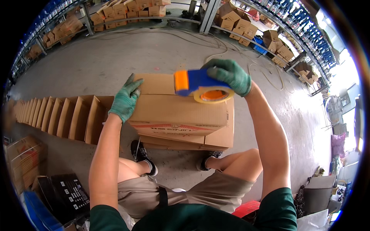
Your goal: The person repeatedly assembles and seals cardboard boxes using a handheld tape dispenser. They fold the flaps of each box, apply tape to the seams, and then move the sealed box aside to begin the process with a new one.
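Observation:
In front of my legs a brown cardboard box (173, 109) rests on flattened cardboard (219, 139), its top flaps folded closed. Over the box's right part, my right hand (231, 75), in a green glove, grips a blue and orange tape dispenser (200, 79) with a roll of tape on it. A gap between the dispenser and the box top cannot be made out for sure. My gloved left hand (126, 99) lies against the box's upper left edge, fingers stretched along it.
On my left a long row of open cardboard boxes (79, 117) stands on the floor. Metal racks with bottles (304, 30) curve round the far side, with small cartons (131, 9) beneath. A hose (227, 50) trails across the floor. A black box (69, 194) lies at lower left.

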A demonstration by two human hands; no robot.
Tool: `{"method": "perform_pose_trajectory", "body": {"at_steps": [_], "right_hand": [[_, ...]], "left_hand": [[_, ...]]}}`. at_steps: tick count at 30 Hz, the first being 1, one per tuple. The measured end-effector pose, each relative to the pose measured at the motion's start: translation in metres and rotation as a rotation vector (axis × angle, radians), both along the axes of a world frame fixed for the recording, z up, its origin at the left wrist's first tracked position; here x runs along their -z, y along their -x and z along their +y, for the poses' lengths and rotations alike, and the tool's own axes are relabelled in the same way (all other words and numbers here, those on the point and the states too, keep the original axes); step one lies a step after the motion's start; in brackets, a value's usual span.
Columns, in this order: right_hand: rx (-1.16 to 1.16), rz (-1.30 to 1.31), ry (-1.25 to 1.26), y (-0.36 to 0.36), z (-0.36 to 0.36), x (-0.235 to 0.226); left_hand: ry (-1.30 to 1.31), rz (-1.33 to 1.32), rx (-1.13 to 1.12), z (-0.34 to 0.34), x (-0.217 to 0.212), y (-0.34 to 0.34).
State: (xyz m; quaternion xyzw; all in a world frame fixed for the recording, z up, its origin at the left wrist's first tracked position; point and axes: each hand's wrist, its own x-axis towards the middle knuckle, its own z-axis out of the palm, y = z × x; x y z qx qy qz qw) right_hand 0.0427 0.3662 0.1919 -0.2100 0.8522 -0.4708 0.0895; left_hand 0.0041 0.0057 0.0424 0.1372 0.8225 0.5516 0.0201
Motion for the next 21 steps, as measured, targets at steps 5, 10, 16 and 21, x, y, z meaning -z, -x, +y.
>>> {"method": "perform_pose_trajectory", "body": {"at_steps": [5,10,16,21], "right_hand": [[0.052,-0.101,-0.078,0.003,0.0,0.015],[0.059,-0.219,-0.089,0.002,0.027,0.02],[0.083,-0.239,0.04,-0.001,0.026,0.031],[0.125,-0.253,0.064,-0.006,0.023,0.028]], "left_hand": [[0.127,0.06,-0.08,0.003,-0.015,-0.012],[0.303,0.585,-0.294,0.04,-0.044,-0.037],[-0.829,-0.801,-0.02,0.103,-0.062,-0.074],[-0.833,-0.773,0.008,0.123,-0.068,-0.079]]}}
